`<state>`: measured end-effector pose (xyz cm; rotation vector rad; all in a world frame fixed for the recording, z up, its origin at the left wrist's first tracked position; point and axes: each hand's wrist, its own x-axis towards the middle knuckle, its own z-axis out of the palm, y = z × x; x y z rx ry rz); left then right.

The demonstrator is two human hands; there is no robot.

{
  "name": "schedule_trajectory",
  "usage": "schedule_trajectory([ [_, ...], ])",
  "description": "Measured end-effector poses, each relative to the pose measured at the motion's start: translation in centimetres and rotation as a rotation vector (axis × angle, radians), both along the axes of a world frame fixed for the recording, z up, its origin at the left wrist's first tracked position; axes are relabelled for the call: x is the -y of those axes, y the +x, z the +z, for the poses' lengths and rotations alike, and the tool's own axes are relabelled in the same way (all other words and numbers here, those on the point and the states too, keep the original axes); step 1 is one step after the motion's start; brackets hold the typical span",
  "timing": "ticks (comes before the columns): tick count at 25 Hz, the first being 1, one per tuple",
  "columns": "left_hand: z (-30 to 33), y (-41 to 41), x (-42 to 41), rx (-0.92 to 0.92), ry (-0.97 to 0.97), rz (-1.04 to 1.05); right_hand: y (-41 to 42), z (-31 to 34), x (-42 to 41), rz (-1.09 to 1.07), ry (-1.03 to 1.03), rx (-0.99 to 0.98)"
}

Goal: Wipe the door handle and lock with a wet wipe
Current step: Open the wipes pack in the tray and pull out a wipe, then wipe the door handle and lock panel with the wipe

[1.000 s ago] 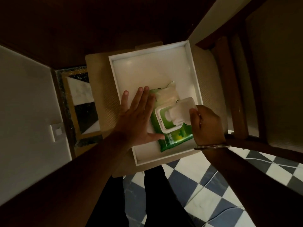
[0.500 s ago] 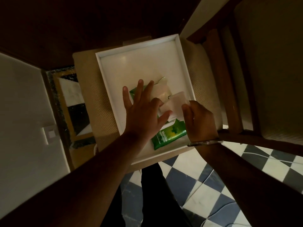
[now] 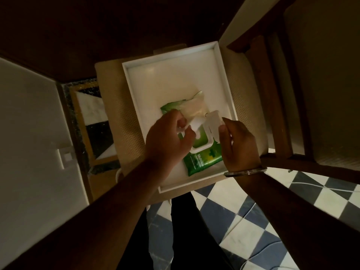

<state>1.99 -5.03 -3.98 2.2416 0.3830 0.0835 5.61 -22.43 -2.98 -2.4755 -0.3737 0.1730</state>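
Note:
A green wet-wipe pack point(image 3: 202, 160) lies in the near right part of a white tray point(image 3: 171, 78). Its white flip lid point(image 3: 214, 121) stands open, held up by the fingers of my right hand point(image 3: 237, 145). My left hand point(image 3: 167, 143) hovers over the pack's opening with thumb and fingers pinched on the white wipe point(image 3: 196, 123) that sticks out of it. The door handle and lock are not in view.
The tray rests on a beige cushioned seat point(image 3: 245, 90). A dark wooden chair frame point(image 3: 272, 98) stands to the right, a dark door or panel point(image 3: 97, 32) at the back, a white wall with a switch point(image 3: 66, 156) to the left. Blue and white checkered floor point(image 3: 243, 221) lies below.
My left hand went from lying flat on the pack to pinching the wipe at the opening. My right hand kept the lid open. The view shifted slightly.

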Motion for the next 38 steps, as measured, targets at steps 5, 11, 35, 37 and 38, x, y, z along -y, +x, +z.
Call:
schedule_trajectory([
  [5, 0.2, 0.4, -2.4, -0.009, -0.134, 0.306, -2.2, -0.7, -1.1, 0.204, -0.161, -0.019],
  [11, -0.2, 0.3, -4.1, -0.037, -0.091, 0.343, -4.6, -1.4, -3.0, 0.364, -0.661, -0.149],
  [35, 47.2, -0.4, -26.8, 0.537, -0.09, 0.627, 8.6, 47.7, -34.1, 0.393, 0.418, -0.115],
  [37, 51.5, -0.8, -30.7, 0.64, 0.127, 0.641, 9.6, 52.6, -37.4, 0.462, 0.314, 0.148],
  [38, 52.8, -0.8, -32.4, 0.665, 0.191, 0.635, 10.1, 54.6, -38.6, 0.48, 0.229, 0.292],
])
